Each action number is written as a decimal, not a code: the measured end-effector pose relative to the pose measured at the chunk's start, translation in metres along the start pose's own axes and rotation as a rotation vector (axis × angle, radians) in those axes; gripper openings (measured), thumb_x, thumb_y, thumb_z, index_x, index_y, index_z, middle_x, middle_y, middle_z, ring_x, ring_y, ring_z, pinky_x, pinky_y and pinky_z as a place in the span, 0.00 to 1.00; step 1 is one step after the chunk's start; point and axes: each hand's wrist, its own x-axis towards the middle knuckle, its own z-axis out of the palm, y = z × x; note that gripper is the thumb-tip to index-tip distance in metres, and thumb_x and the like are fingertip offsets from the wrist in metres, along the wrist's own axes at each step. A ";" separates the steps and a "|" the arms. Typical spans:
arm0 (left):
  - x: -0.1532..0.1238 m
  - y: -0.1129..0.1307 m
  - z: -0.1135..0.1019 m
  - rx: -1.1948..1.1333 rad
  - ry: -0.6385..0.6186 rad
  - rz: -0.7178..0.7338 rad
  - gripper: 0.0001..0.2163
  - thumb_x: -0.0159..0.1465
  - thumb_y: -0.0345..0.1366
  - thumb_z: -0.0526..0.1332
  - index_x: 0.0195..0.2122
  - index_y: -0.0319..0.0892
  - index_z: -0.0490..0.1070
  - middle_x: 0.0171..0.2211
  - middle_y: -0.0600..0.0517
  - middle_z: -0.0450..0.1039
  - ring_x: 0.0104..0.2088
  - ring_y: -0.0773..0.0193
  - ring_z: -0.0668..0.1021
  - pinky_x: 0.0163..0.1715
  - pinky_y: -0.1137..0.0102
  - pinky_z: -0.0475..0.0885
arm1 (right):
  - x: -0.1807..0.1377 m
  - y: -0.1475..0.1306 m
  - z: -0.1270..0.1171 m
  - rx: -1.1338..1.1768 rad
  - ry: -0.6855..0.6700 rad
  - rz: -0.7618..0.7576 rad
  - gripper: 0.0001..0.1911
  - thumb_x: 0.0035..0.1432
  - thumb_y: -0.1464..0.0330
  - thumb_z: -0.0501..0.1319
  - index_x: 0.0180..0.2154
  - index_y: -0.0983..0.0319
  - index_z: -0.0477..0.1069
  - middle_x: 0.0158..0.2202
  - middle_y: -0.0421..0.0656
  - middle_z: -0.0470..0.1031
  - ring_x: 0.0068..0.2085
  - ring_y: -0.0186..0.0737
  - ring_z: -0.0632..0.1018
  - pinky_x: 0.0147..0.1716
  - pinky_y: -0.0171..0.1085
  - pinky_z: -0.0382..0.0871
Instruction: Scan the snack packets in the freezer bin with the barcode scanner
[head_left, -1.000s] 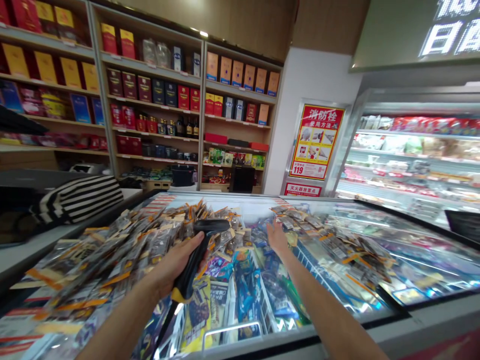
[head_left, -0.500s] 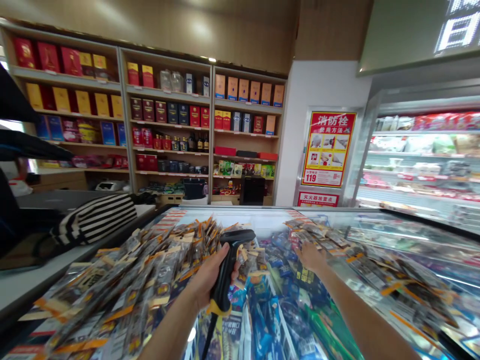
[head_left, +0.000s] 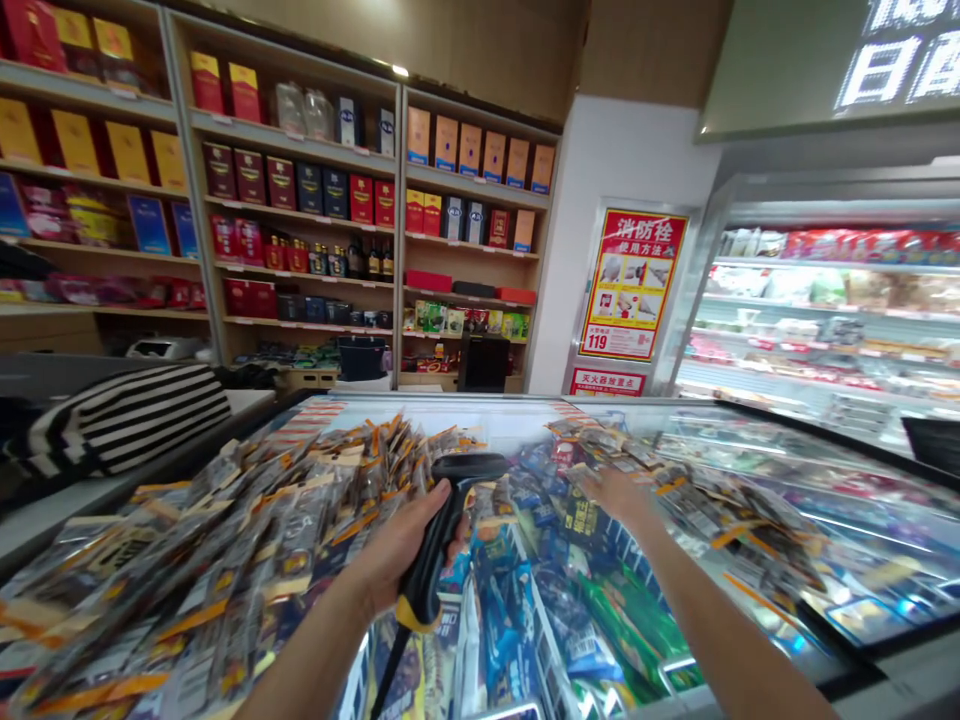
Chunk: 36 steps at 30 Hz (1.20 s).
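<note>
My left hand (head_left: 405, 545) is wrapped round the handle of a black barcode scanner (head_left: 429, 560) with a yellow collar at its base. Its head lies level above the freezer goods, and a black cord hangs from the handle. To the right, my right hand (head_left: 619, 495) reaches over the chest freezer, fingers extended leftward and slightly blurred, with no item visible in them. Its fingertips are close to a dark blue packet with yellow lettering (head_left: 585, 515); whether they touch is unclear. Nearer me lie blue packets (head_left: 506, 610) and green packets (head_left: 630, 620) in wire baskets.
Flat packets with orange edges (head_left: 247, 540) are heaped on the freezer's left side, and more packets (head_left: 750, 515) lie on the right glass. A striped bag (head_left: 142, 415) rests on the left counter. Shelves of boxes (head_left: 307, 190) and a lit display fridge (head_left: 810, 330) stand behind.
The view has moved closer and turned slightly right. My right hand has shifted slightly away from the dark blue packet's face. The left hand keeps hold of the barcode scanner.
</note>
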 end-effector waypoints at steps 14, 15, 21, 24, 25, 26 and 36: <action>-0.014 0.001 0.011 0.128 0.006 -0.090 0.15 0.51 0.48 0.58 0.24 0.38 0.65 0.19 0.53 0.69 0.17 0.73 0.69 0.16 0.78 0.62 | -0.007 -0.009 0.018 0.820 0.213 0.073 0.26 0.36 0.62 0.61 0.40 0.63 0.63 0.32 0.45 0.74 0.33 0.43 0.74 0.31 0.36 0.65; -0.015 0.001 0.011 0.129 0.009 -0.081 0.16 0.51 0.48 0.58 0.24 0.38 0.65 0.19 0.53 0.69 0.17 0.73 0.68 0.16 0.78 0.62 | -0.008 -0.014 0.019 0.861 0.224 0.041 0.25 0.36 0.62 0.61 0.40 0.63 0.63 0.33 0.45 0.74 0.33 0.43 0.74 0.31 0.36 0.65; -0.015 -0.003 0.010 0.123 0.023 -0.067 0.16 0.52 0.47 0.57 0.24 0.37 0.67 0.20 0.51 0.70 0.17 0.72 0.69 0.16 0.79 0.61 | -0.013 -0.028 0.026 0.935 0.234 -0.065 0.17 0.44 0.60 0.55 0.35 0.63 0.66 0.32 0.45 0.74 0.35 0.43 0.73 0.35 0.38 0.64; -0.015 -0.003 0.011 0.143 0.022 -0.062 0.16 0.52 0.48 0.58 0.23 0.36 0.68 0.20 0.51 0.70 0.17 0.72 0.68 0.16 0.78 0.61 | -0.013 -0.027 0.028 0.957 0.271 -0.055 0.15 0.44 0.60 0.55 0.33 0.63 0.65 0.30 0.44 0.74 0.34 0.43 0.73 0.34 0.38 0.64; -0.015 -0.002 0.012 0.151 0.020 -0.061 0.16 0.51 0.48 0.58 0.23 0.36 0.68 0.19 0.51 0.70 0.17 0.72 0.68 0.16 0.78 0.61 | -0.013 -0.027 0.029 0.967 0.280 -0.059 0.15 0.44 0.60 0.55 0.33 0.63 0.65 0.30 0.44 0.74 0.34 0.43 0.73 0.34 0.38 0.64; -0.016 -0.002 0.012 0.157 0.019 -0.060 0.17 0.51 0.48 0.58 0.22 0.36 0.68 0.19 0.51 0.70 0.17 0.73 0.68 0.16 0.78 0.61 | -0.012 -0.027 0.030 0.978 0.284 -0.065 0.15 0.44 0.60 0.55 0.33 0.63 0.65 0.30 0.44 0.74 0.34 0.43 0.73 0.34 0.38 0.64; -0.016 -0.005 0.013 0.178 0.014 -0.053 0.17 0.51 0.49 0.57 0.27 0.37 0.71 0.21 0.51 0.71 0.18 0.72 0.68 0.17 0.78 0.62 | -0.011 -0.032 0.035 0.989 0.304 -0.048 0.18 0.44 0.59 0.55 0.36 0.63 0.64 0.34 0.46 0.74 0.36 0.44 0.73 0.36 0.38 0.64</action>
